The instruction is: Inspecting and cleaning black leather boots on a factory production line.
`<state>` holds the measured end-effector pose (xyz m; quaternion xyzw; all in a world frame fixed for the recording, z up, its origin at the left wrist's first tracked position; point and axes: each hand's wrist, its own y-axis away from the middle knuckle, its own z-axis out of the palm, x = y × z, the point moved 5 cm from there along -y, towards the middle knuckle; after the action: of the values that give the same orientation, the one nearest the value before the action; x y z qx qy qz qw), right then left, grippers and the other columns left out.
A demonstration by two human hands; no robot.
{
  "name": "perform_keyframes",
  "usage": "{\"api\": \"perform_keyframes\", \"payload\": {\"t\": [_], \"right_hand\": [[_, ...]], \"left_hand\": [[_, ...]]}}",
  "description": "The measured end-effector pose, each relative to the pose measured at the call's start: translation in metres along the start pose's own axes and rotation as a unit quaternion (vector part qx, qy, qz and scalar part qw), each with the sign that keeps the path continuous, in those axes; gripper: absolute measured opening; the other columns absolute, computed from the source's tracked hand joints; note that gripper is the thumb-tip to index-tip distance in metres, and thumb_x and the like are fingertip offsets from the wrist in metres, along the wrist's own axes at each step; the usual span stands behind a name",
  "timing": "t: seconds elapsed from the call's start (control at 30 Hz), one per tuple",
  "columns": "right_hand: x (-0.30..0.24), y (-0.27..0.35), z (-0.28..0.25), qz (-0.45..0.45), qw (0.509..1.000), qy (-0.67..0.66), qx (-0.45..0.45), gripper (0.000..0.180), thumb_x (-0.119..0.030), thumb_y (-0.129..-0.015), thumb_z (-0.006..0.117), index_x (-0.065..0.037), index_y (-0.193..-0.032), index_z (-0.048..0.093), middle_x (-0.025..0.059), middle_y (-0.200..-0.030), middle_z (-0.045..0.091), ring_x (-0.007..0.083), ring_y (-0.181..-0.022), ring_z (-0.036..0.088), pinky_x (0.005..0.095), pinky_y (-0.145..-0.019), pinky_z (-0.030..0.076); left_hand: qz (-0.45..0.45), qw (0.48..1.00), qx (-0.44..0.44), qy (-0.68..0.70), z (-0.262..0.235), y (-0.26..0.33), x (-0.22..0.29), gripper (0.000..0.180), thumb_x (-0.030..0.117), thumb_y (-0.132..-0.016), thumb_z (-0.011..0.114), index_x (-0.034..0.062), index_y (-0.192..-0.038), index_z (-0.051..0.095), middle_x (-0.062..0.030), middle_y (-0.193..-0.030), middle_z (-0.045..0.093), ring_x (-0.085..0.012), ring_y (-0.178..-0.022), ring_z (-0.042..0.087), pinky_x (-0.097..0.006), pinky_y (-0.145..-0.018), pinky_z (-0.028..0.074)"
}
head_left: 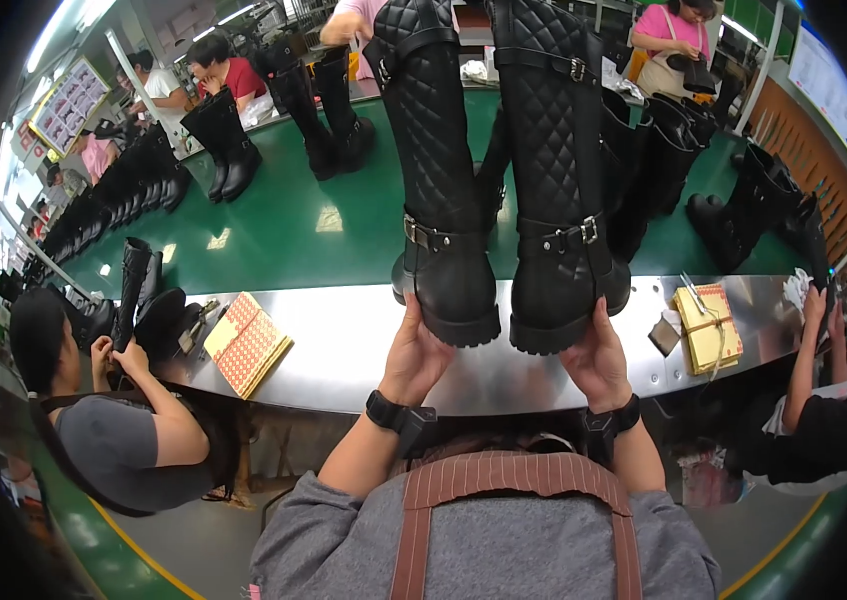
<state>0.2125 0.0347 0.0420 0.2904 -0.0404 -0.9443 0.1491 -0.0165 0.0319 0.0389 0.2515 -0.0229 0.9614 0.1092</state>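
Observation:
A pair of tall black boots with quilted shafts and buckled straps stands upright before me, heels toward me, over the metal front edge. My left hand [417, 358] grips the left boot [434, 150] low at its heel, thumb up along the side. The right boot [552, 160] is held the same way by my right hand [596, 362]. Both hands are closed on the boots; the fingers under the soles are mostly hidden. A gap separates the two boots, and their toes are largely out of sight behind the heels.
A green conveyor belt [274, 240] runs behind a metal ledge [344, 345]. Patterned cards [247, 343] lie left, a tied yellow bundle [712, 325] right. More black boots [227, 150] stand on the belt. Co-workers sit close on the left [134, 440] and right [824, 420]; others work opposite.

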Motion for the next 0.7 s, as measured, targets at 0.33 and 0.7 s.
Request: {"api": "perform_keyframes", "payload": {"t": [0.33,0.7], "right_hand": [[0.006,-0.003,0.008,-0.027,0.999,0.017,0.013,0.049,-0.04,-0.096,0.058,-0.01,-0.133,0.048,0.0076,-0.131,0.057,0.0227,-0.117,0.057,0.036,-0.094,0.051],[0.009,-0.009,-0.001,-0.034,0.998,0.05,0.025,0.051,-0.043,-0.095,0.057,-0.009,-0.133,0.05,0.0071,-0.13,0.058,0.0227,-0.116,0.057,0.0376,-0.097,0.048]], "left_hand": [[0.031,0.999,0.034,0.007,-0.012,0.001,0.004,0.055,0.048,-0.1,0.042,0.01,-0.14,0.041,-0.0075,-0.138,0.053,-0.0203,-0.126,0.052,-0.036,-0.104,0.044],[0.041,0.999,0.028,-0.007,-0.012,0.0,0.003,0.058,0.047,-0.1,0.043,0.0093,-0.144,0.035,-0.0105,-0.141,0.05,-0.0252,-0.129,0.049,-0.042,-0.107,0.043]]}}
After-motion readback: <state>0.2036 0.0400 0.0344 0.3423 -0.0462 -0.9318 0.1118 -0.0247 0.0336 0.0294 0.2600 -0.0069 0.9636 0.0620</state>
